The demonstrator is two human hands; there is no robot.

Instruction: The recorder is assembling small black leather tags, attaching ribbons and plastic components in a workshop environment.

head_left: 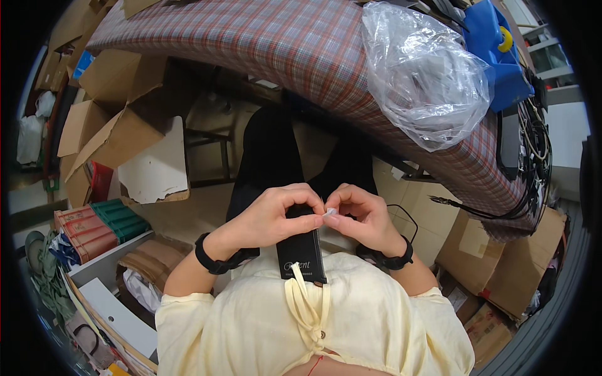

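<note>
Both hands meet above my lap, fingertips almost touching. Between the thumb and forefinger of my right hand (360, 216) is a small whitish scrap (330, 212), too small to name more exactly. My left hand (282, 213) is pinched closed right beside it, its thumb and forefinger at the scrap's edge. Whether the left fingers hold part of it is hidden. Below the hands a flat black case (301, 255) with pale lettering and a zip along its right side lies on my lap, against my yellow top.
Ahead stands a table with a checked cloth (282, 31). On it are a clear plastic bag (426, 75) and a blue tape dispenser (495, 56). Cables (533, 144) hang over its right end. Cardboard boxes stand left (119, 106) and right (501, 257); an open drawer (113, 313) is at lower left.
</note>
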